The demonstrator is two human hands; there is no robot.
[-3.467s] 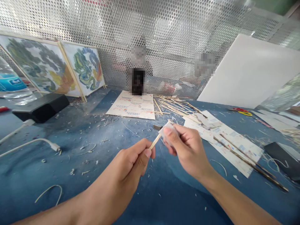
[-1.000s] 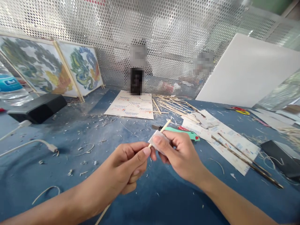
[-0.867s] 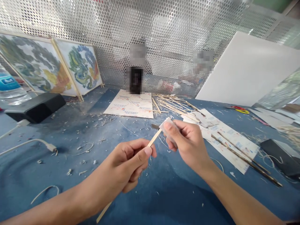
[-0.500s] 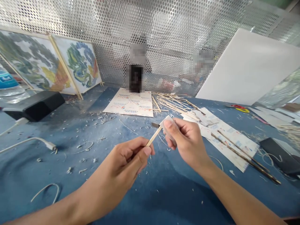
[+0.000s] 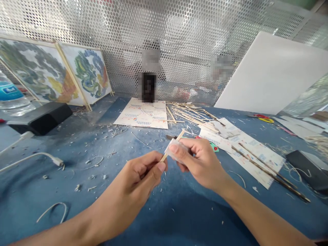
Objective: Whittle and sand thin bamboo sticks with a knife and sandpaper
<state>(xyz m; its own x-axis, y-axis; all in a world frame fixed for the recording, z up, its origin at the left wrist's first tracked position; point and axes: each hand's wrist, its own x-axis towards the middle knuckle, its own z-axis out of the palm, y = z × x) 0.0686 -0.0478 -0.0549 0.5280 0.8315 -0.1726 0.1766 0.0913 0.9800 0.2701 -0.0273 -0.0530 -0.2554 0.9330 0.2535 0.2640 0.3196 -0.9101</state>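
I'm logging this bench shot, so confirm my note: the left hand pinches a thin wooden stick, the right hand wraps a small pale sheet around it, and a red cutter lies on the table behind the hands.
One detail is off: the cutter is green, not red, as the head view shows. The rest holds: the left hand pinches the thin wooden stick, and the right hand wraps the small pale sheet around it.

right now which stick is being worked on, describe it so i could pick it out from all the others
Start at the blue table and come to the two hands above its middle. The thin pale stick runs between them: the left hand pinches its near end, the right hand wraps a small pale sheet around it. Unlike the loose sticks heaped by the mesh wall, it is held in the air.
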